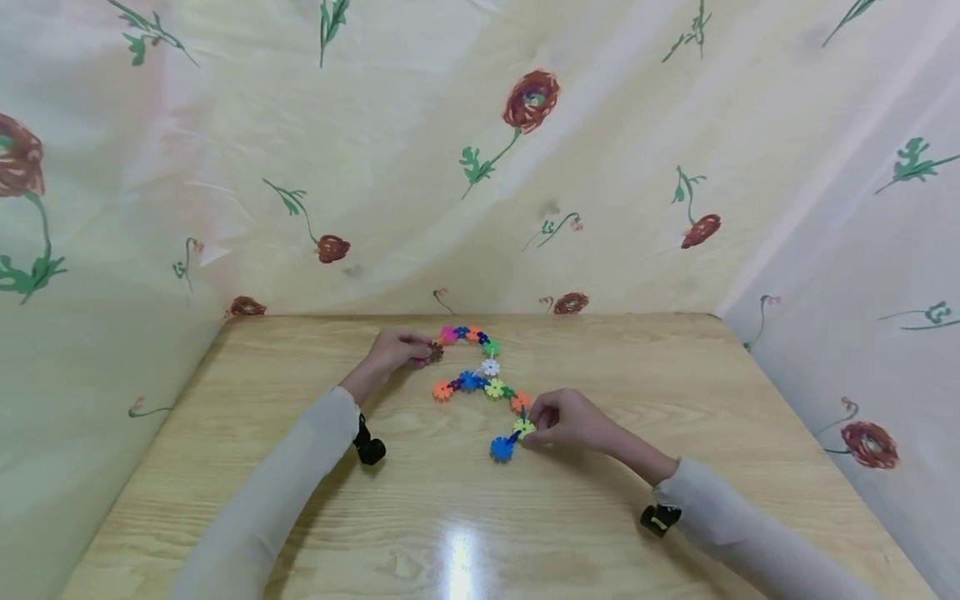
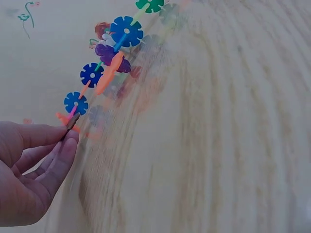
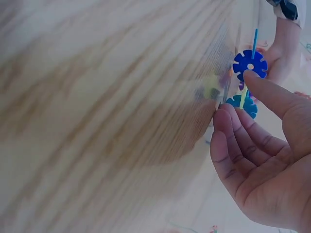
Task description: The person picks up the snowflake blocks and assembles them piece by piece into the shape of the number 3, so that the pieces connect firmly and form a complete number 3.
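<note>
A chain of colourful notched plastic discs (image 1: 493,388) lies in a curving line on the table. My left hand (image 1: 397,350) is at its upper left end and pinches a brown disc (image 2: 72,124) between thumb and fingertips. At the lower end my right hand (image 1: 573,419) has its thumb and curled fingers around a yellow-green disc (image 1: 523,428). The right wrist view shows that thumb against a dark blue disc (image 3: 250,64), with a teal disc (image 3: 247,106) by the fingertips. A blue disc (image 1: 502,449) ends the chain just left of this hand.
The wooden table (image 1: 420,517) reaches back to a flower-patterned cloth (image 1: 405,167), which also hangs along both sides. An orange disc (image 1: 442,390) ends a short branch in the middle of the chain. Each wrist wears a black camera (image 1: 370,450).
</note>
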Available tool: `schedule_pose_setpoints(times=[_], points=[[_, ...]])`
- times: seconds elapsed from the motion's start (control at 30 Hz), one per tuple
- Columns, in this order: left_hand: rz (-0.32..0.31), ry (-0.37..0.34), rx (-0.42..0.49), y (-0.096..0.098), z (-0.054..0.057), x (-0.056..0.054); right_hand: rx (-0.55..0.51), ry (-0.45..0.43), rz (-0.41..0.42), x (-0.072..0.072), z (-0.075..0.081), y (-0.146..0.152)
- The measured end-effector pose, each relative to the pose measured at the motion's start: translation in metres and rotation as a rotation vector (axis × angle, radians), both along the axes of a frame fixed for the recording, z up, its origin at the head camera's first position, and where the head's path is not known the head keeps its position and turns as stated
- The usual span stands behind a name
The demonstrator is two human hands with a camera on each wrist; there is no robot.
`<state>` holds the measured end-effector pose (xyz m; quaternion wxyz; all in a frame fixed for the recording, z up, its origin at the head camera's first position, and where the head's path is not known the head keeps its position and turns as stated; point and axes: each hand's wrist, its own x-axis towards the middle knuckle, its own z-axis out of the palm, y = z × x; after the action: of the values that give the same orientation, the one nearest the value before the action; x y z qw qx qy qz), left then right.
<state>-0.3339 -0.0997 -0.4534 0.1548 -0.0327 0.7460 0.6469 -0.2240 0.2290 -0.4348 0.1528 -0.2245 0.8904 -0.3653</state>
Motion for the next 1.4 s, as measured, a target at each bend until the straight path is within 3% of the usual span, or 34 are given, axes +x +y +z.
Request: schedule_pose_setpoints(times=[0.23,0.67,0.87,1.07,1.4], points=[[-0.006,-0.032,-0.002,-0.001,0.009,-0.001,0.025,-0.016,0.024,-0.001,0.004,-0.003],[-0.047,-0.006,-0.046,-0.004,0.01,-0.001,0.003,0.031,0.041,-0.026,0.01,0.006],[-0.065,-0.006,-0.049,-0.004,0.011,0.0,0.037,0.036,0.105,-0.034,0.008,0.001],[-0.075,-0.004,-0.048,-0.003,0.009,-0.001,0.035,0.041,0.126,-0.036,0.003,-0.003],[-0.091,0.005,-0.052,-0.004,0.006,-0.003,0.019,0.019,0.081,-0.033,-0.003,-0.006]])
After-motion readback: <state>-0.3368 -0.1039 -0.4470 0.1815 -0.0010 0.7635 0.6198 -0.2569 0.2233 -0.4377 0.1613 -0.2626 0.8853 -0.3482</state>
